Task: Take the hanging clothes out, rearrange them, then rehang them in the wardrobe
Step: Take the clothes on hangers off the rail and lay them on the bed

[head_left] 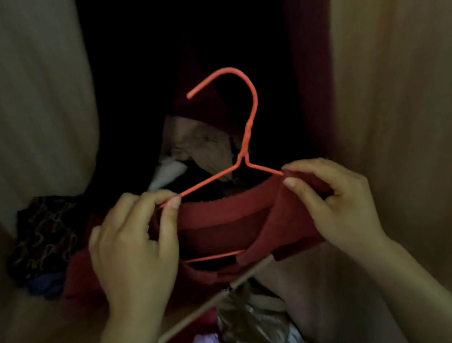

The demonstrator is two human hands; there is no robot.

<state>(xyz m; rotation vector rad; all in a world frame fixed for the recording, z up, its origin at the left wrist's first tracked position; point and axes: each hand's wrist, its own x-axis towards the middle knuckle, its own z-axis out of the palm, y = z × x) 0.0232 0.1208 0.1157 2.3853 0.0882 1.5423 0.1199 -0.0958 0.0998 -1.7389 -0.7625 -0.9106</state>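
An orange wire hanger [246, 127] stands upright in the middle of the view, its hook pointing up into the dark wardrobe opening. A dark red garment [219, 216] is draped on it, neckline open below the hanger's arms. My left hand [133, 242] pinches the garment's left shoulder against the hanger's left arm. On the other side, my right hand [336, 202] grips the garment's right shoulder at the hanger's right arm. The hanger's bottom bar [213, 256] shows through the neck opening.
Beige wardrobe curtains [22, 112] hang on both sides of the dark opening. A wooden rod [208, 304] runs diagonally below my hands. Folded patterned cloth [42, 237] lies at the left. Crumpled clothes [200, 143] sit behind the hanger, and more clothes [242, 337] lie below.
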